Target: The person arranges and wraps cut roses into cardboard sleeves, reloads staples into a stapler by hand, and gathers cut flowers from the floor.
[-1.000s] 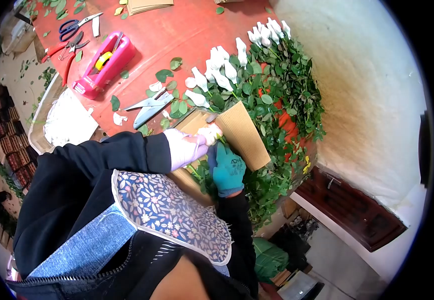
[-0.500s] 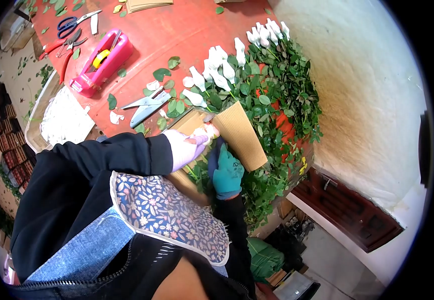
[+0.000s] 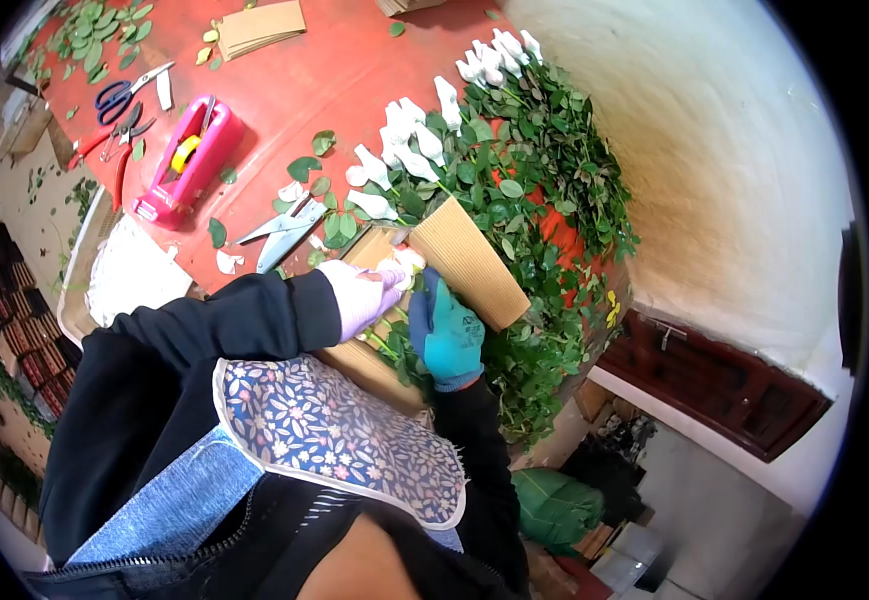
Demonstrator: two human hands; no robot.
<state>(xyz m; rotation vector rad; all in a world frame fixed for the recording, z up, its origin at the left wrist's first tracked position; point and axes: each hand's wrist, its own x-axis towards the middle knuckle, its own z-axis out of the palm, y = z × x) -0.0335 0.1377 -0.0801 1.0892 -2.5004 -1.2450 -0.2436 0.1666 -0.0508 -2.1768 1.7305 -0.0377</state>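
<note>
My left hand (image 3: 363, 293), in a pale purple-white glove, is closed with its fingertips on a cream-pink rose (image 3: 409, 264). The bloom lies over an open corrugated cardboard wrapper (image 3: 470, 262), whose one flap stands up on the right. Close beside it, my right hand (image 3: 450, 335) wears a teal glove with a dark blue palm. Its fingers are curled toward the stems and leaves (image 3: 385, 345) on the cardboard; what lies inside them is hidden. Grey metal shears or a stapler-like tool (image 3: 290, 230) lie just beyond my left hand.
Roses with white-wrapped heads (image 3: 415, 150) and leafy stems (image 3: 555, 200) are piled on the right of the red table (image 3: 275, 90). A pink tape dispenser (image 3: 190, 165), blue-handled scissors (image 3: 135, 92), red-handled pruners (image 3: 120, 140) and flat cardboard pieces (image 3: 260, 27) lie farther off.
The whole view has shifted slightly, with the tabletop things now lower and more to the left. Both hands stay at the cardboard, with the left still at the rose.
</note>
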